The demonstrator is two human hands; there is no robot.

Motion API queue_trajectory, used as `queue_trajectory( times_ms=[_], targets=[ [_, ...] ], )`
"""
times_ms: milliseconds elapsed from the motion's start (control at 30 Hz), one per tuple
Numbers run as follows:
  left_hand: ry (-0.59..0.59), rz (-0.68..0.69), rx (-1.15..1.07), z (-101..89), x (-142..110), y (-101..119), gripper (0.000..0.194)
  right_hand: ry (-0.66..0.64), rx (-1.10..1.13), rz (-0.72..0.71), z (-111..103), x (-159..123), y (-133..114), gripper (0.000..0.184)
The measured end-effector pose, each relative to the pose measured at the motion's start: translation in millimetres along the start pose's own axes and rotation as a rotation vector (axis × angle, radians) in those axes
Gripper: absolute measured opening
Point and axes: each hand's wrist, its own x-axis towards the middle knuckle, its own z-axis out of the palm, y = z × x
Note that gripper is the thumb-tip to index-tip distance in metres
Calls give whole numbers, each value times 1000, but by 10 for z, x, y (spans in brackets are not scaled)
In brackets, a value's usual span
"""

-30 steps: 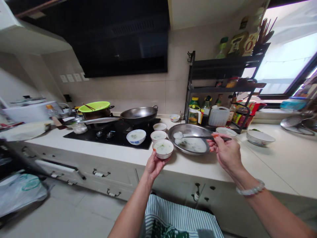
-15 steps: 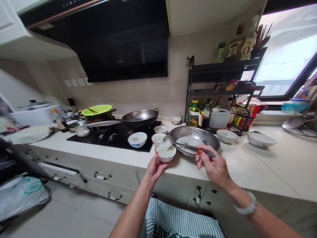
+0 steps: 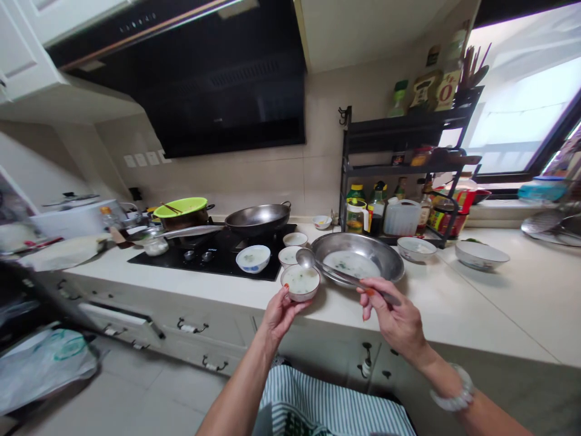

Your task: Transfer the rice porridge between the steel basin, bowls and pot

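The left hand is curled around the near side of a small porcelain bowl, thumb at the rim; whether the base rests on the tabletop or is lifted, I cannot tell. The right hand grips the handle of a metal ladle, whose head hangs at the far rim of that bowl, close to a second small bowl behind it. The ladle's long axis runs from near right to far left, head end left, its handle passing over the near left part of a steel basin of pale soup. The bowl is round, so it has no long axis; its mouth faces up. It looks quite full of the same soup, so a small tip by the left hand could spill it over the rim. A knock from the ladle head could jolt either bowl, and drips could land between bowl and basin.
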Motion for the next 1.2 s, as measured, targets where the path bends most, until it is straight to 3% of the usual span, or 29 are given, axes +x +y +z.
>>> queue_trajectory(
  times_ms=[133,333,700,1200],
  targets=[
    [18,-9,0,-32,-37,62,39,178,60,161,-74,29,26,19],
    [62,-77,-17,-74,-93,215,47,312,124,243,-260,20,84,24],
    [94,-211,16,-104,-215,472,62,433,161,293,-432,-27,82,29],
    [116,-254,-8,-183,-178,568,65,511,148,299,-568,-86,88,28]
  ],
)
